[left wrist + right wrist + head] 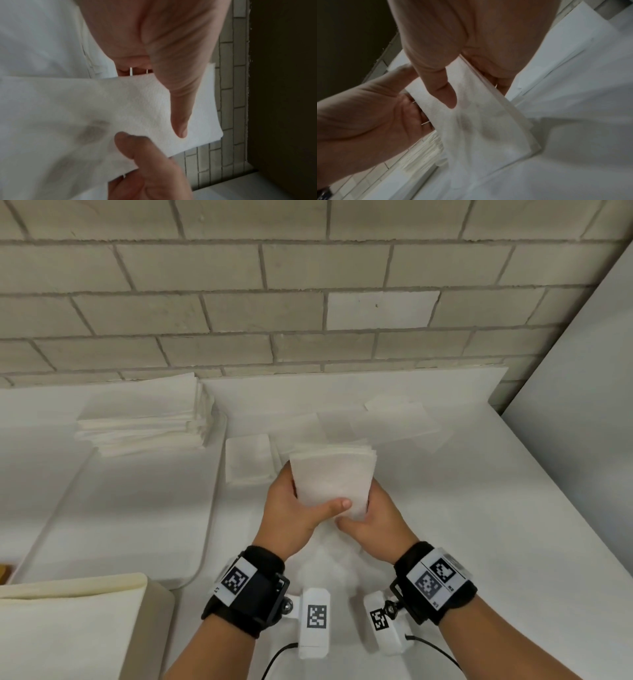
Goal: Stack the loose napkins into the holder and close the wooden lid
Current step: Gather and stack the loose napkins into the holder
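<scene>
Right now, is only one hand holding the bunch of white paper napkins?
No, the left hand and right hand both grip the bunch of white paper napkins.

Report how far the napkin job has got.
Done: some loose napkins are gathered into a bundle. In hand: the left hand and right hand both grip that bundle above the table. Left: more loose napkins lie on the table beyond the hands, and a tall stack sits at the left. No holder or wooden lid shows in any view, so loading and closing remain.
</scene>
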The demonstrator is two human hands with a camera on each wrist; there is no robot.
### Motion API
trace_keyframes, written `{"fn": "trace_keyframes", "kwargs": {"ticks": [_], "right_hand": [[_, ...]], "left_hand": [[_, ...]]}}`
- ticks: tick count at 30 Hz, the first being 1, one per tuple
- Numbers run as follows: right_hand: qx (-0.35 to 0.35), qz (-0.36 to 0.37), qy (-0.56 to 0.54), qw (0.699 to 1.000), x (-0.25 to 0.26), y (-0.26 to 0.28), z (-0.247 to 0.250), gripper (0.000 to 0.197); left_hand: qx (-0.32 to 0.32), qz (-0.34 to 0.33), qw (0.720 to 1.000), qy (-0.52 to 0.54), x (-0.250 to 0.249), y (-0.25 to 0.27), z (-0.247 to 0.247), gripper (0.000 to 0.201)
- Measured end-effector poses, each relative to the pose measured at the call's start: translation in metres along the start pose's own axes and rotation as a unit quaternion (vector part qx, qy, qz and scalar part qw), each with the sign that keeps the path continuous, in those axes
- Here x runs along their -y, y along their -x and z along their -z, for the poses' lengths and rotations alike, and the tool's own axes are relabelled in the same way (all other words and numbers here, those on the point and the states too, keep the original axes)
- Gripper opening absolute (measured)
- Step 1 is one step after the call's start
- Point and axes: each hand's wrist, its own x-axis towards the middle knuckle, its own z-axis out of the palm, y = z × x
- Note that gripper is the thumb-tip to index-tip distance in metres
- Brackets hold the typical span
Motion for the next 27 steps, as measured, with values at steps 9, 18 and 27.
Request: {"fn": "trace_keyframes", "kwargs": {"ticks": [9,18,27], "right_hand": [[0.007,-0.075,0.017,0.997,-0.01,0.002,0.011,0.035],[-0.165,-0.069,-0.181,0.967,0.02,-0.004,0.041,0.018],[-0.143,-0.021,-0.176,0.974,0.033,0.011,0.048,0.033]], "left_hand": [[-0.04,0.016,0.999,0.025,-0.009,-0.003,-0.003,0.027],[-0.114,-0.067,0.991,0.013,-0.033,-0.018,0.04,0.051],[-0.084,-0.042,0.992,-0.087,-0.022,0.009,0.037,0.029]]}}
